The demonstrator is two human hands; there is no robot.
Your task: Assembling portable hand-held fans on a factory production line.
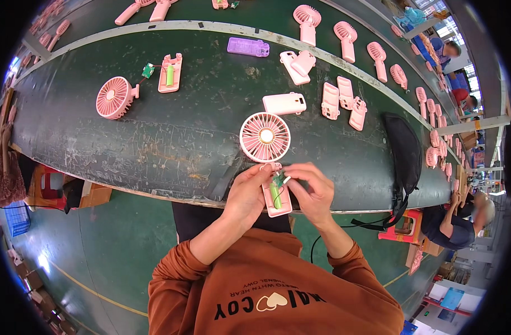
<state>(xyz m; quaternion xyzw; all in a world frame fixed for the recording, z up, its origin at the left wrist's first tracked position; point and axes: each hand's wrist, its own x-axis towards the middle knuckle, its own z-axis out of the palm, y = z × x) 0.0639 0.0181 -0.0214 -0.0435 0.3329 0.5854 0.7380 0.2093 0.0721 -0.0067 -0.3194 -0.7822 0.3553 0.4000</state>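
Observation:
Close in front of me at the table's near edge lies a pink handheld fan, its round grille [265, 146] pointing away and its handle shell [278, 211] opened up. Inside the handle sit a green cylindrical battery [275, 195] and a small green circuit board [279, 178] with thin wires. My left hand [245, 195] grips the fan at its neck, thumb and fingers closed. With bent fingers, my right hand [314, 192] pinches at the circuit board's right side, where a small white piece shows by the fingertips. Just beyond the grille rests a pink handle cover [284, 104].
On the green table [172, 145] lie another fan [115, 97] wired to an open handle shell [170, 73], a purple shell [248, 47], several pink shells [330, 100] and a black pouch [403, 151]. A pale rail [211, 26] crosses behind; finished-looking fans [307, 23] stand beyond. Co-workers sit at right.

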